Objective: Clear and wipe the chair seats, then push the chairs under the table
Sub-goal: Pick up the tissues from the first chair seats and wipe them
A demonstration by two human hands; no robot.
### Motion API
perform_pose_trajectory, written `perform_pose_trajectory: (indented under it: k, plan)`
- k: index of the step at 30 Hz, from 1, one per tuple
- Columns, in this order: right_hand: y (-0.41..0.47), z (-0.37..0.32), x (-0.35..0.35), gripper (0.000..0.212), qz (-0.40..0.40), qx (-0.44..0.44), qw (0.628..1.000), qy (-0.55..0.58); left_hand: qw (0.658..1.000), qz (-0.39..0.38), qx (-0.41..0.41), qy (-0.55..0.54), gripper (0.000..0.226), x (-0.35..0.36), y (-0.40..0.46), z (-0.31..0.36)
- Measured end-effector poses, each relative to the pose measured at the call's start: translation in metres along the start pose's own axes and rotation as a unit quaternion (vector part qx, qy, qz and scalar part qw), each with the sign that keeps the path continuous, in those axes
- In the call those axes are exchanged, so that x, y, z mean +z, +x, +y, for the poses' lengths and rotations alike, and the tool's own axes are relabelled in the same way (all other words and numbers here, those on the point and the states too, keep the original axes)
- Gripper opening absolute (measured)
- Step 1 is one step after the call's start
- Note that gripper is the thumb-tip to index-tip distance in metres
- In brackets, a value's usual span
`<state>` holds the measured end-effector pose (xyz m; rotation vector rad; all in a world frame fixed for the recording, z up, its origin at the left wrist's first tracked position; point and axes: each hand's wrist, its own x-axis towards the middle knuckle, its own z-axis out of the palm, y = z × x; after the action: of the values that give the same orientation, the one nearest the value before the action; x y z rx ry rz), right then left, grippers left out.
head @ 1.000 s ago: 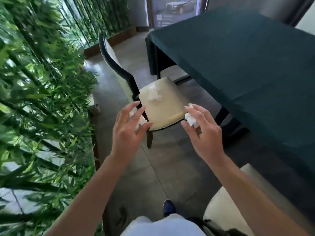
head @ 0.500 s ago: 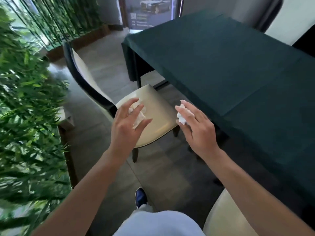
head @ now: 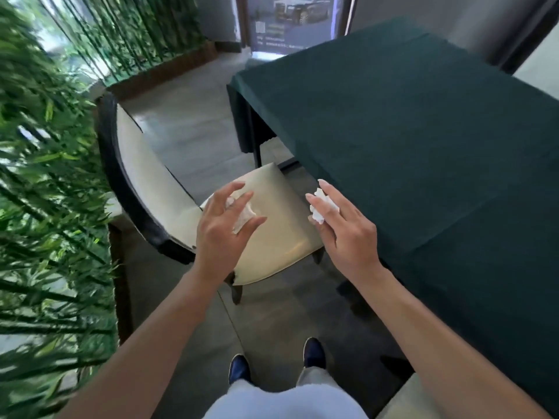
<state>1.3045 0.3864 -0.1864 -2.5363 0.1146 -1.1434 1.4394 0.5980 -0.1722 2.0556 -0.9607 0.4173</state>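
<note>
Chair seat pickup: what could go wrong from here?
1. The left hand hovers spread over the crumpled tissue on the chair seat; a loose grab could push the tissue off the seat edge.
2. The right hand already holds a tissue wad loosely between its fingers; it could drop to the floor.
3. The chair sits close to the table's green cloth, so the right hand may snag it.

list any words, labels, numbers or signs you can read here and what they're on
No text can be read.
Poster by the far doorway: several lines of pale print and a small square code under a picture of a car, all too small and blurred to read.
Green tablecloth, cream chair, crumpled tissues: no print visible.
</note>
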Motion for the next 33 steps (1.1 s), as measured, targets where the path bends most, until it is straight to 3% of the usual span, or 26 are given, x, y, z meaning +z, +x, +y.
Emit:
perform_pose_trajectory:
  k: [8, 20, 24, 33]
  plan:
    - [0.021, 0.067, 0.035, 0.029, -0.094, -0.023, 0.993, 0.067, 0.996, 0.014, -0.081, 0.044, 0.047, 0.048, -0.005, -0.012]
    - [0.064, 0.110, 0.134, 0.030, -0.186, 0.016, 0.979, 0.082, 0.979, -0.010, -0.199, 0.039, 0.044, 0.107, 0.027, -0.111]
    - [0.073, 0.122, 0.179, 0.030, -0.201, 0.041, 0.975, 0.082, 0.971, -0.020, -0.232, 0.057, 0.043, 0.112, 0.036, -0.140]
    - [0.072, 0.165, 0.298, 0.035, -0.333, 0.060, 0.935, 0.109, 0.935, -0.043, -0.346, 0.065, 0.042, 0.175, 0.024, -0.167]
